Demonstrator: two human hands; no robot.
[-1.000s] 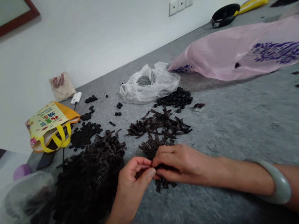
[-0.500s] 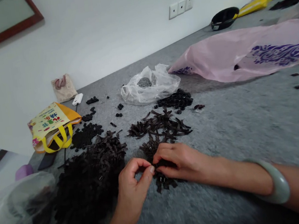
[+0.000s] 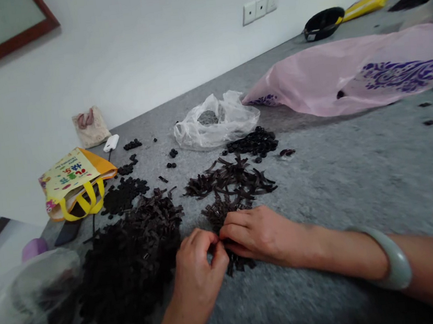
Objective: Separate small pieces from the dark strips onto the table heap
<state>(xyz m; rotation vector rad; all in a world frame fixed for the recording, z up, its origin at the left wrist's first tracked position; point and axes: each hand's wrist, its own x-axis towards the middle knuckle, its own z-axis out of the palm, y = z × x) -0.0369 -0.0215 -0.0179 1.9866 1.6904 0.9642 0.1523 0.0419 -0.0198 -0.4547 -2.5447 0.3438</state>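
Note:
My left hand [image 3: 200, 258] is pinched closed, thumb against forefinger, its tips meeting those of my right hand [image 3: 251, 234]. The right hand is closed too, its fingers bent over the small pile of short black strips [image 3: 237, 264] beneath it. Whatever lies between the fingertips is small, dark and mostly hidden. Just beyond the hands spreads a loose heap of black strap pieces [image 3: 238, 180]. To the left of my left hand rises a big mound of black strips [image 3: 134, 261]. A pale green bangle [image 3: 394, 261] circles my right wrist.
Round black pieces [image 3: 255, 142] lie before a clear plastic bag [image 3: 215, 125], with more black discs [image 3: 126, 194] at left by a yellow gift bag [image 3: 75, 182]. A pink bag [image 3: 328, 77] stretches across the right back. A black bowl [image 3: 323, 23] stands near the wall.
My left hand has turned slightly and drawn closer to the right, its thumb closing up toward the right fingertips. The right fingers have curled further over. The piles look the same.

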